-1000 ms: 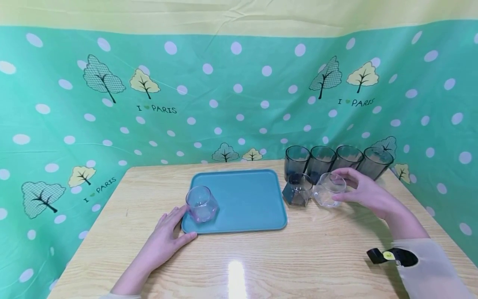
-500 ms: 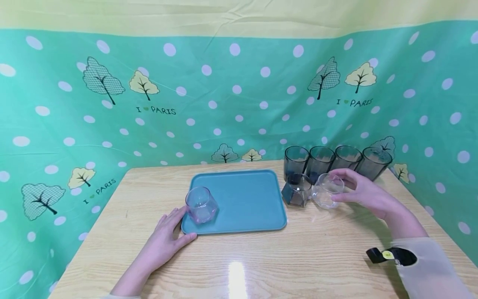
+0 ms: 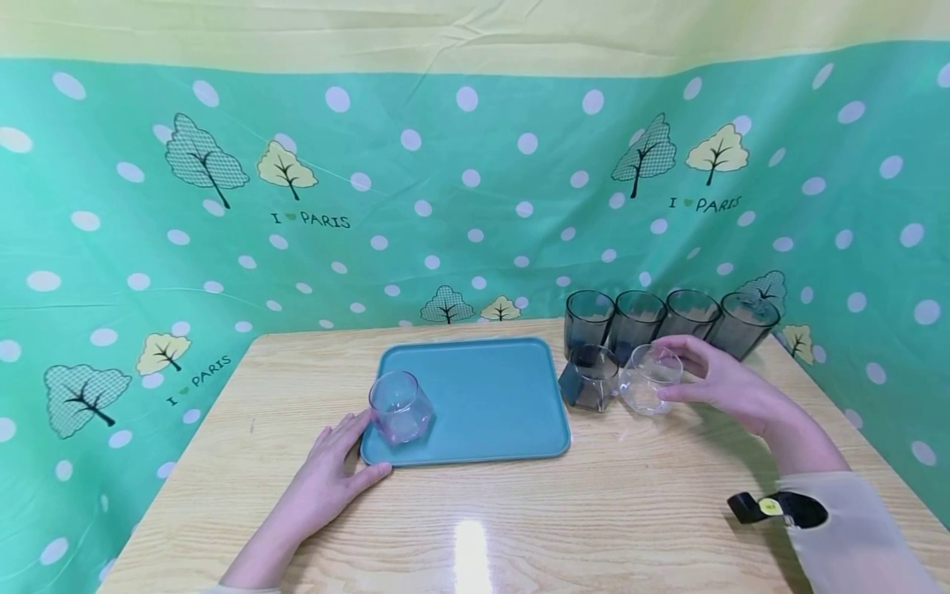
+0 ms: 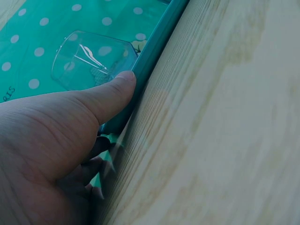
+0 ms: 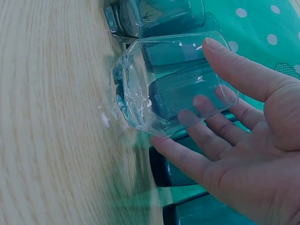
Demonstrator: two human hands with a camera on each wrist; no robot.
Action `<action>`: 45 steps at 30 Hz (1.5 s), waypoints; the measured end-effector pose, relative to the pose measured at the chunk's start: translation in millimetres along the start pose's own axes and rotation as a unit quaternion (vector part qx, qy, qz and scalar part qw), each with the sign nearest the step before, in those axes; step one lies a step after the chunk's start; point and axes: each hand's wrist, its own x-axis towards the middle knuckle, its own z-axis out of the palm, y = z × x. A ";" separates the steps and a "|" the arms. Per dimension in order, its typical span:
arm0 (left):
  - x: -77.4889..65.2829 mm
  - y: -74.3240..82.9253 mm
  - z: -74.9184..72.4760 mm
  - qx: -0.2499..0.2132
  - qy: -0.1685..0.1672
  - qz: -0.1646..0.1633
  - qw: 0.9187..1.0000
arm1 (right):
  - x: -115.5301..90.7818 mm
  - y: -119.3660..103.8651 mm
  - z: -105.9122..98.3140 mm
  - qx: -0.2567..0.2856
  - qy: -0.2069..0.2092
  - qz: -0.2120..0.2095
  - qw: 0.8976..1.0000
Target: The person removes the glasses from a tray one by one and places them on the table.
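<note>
At the tray's near left corner my left hand (image 3: 330,472) lies with loosely extended fingers along the side; its thumb (image 4: 119,89) touches the rim in the left wrist view. Inside that corner of the blue tray (image 3: 493,404) stands a pinkish clear glass (image 3: 403,417), right by the fingers. Off to the right, my right hand (image 3: 723,386) holds a short clear glass (image 3: 642,388) between thumb and fingers. This glass is upright, with its faceted base (image 5: 133,93) at the tabletop. Beside it on the left is a short smoky glass (image 3: 594,388).
Several tall dark glasses (image 3: 590,322) stand in a row behind the short ones, close to the right hand. A green dotted curtain (image 3: 475,206) hangs along the back and sides of the wooden table (image 3: 564,520).
Both hands and the glasses stay practically where they were. Only a slight shift of the head view shows.
</note>
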 end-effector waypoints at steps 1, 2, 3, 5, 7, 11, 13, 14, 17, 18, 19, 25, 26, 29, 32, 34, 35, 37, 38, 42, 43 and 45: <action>-0.1 0.0 -0.1 0.000 0.000 0.000 1.000 | 0.0 0.1 0.0 0.001 0.000 -0.001 1.000; -0.1 0.1 -0.1 0.000 0.000 0.000 1.000 | 0.0 0.2 0.1 0.001 -0.001 -0.001 1.000; -0.2 0.1 -0.2 0.000 0.000 0.000 1.000 | -0.1 0.2 0.1 0.001 -0.001 -0.001 1.000; -0.3 0.3 -0.3 0.000 0.000 -0.001 1.000 | -0.2 -0.2 0.2 -0.002 -0.001 -0.001 1.000; -0.3 0.5 -0.4 -0.001 -0.001 -0.001 1.000 | -0.7 -1.1 0.3 -0.004 -0.002 0.000 1.000; -0.1 0.7 -0.5 -0.003 -0.001 -0.001 1.000 | -0.5 -1.9 0.4 -0.007 -0.003 0.001 1.000; 0.0 0.5 -0.7 -0.003 -0.002 -0.002 1.000 | -0.7 -3.3 0.1 -0.002 0.000 -0.001 1.000; 0.0 0.4 -0.8 -0.002 -0.002 -0.003 1.000 | -1.2 -4.4 -0.1 0.004 0.002 -0.005 1.000; 0.1 0.2 -1.4 -0.001 -0.002 -0.003 1.000 | -2.8 -9.2 -2.0 0.014 0.011 -0.019 1.000; 0.1 0.3 -1.7 -0.002 -0.002 -0.003 1.000 | -3.8 -11.5 -3.1 0.013 0.017 -0.023 0.999; 0.1 0.4 -1.9 -0.002 -0.002 -0.003 1.000 | -4.7 -14.1 -4.2 0.009 0.025 -0.028 0.999; 0.5 0.2 -2.8 0.001 -0.001 0.000 1.000 | -11.6 -32.8 -9.9 -0.001 0.072 -0.044 0.996; 0.5 0.2 -2.9 0.001 -0.001 0.000 1.000 | -12.4 -36.6 -9.6 0.001 0.077 -0.046 0.996; 0.6 0.2 -3.2 -0.001 0.000 0.000 1.000 | -13.1 -51.4 -5.0 0.003 0.088 -0.054 0.995; 0.4 0.0 -3.4 -0.002 -0.001 -0.002 1.000 | -11.2 -68.0 4.0 0.016 0.100 -0.062 0.993; 0.1 -0.2 -3.5 -0.002 -0.001 -0.003 1.000 | -8.4 -79.0 11.7 0.033 0.107 -0.068 0.991; -0.1 -0.3 -3.5 -0.002 -0.001 -0.003 1.000 | -6.7 -84.1 15.5 0.040 0.109 -0.072 0.991; -0.3 -0.6 -3.4 -0.003 -0.002 -0.003 1.000 | -3.1 -94.5 23.6 0.052 0.108 -0.077 0.990; -0.4 -0.8 -3.3 -0.003 -0.001 -0.002 1.000 | -0.8 -99.5 27.9 0.058 0.108 -0.076 0.990; -0.3 -1.2 -2.6 -0.002 -0.001 -0.002 1.000 | 9.9 -117.3 45.9 0.070 0.094 -0.079 0.990; -0.3 -1.2 -2.3 -0.003 -0.001 -0.003 1.000 | 13.0 -120.9 50.7 0.074 0.089 -0.080 0.990; -0.2 -1.1 -1.7 -0.005 -0.003 -0.004 1.000 | 19.1 -127.4 60.6 0.086 0.076 -0.088 0.989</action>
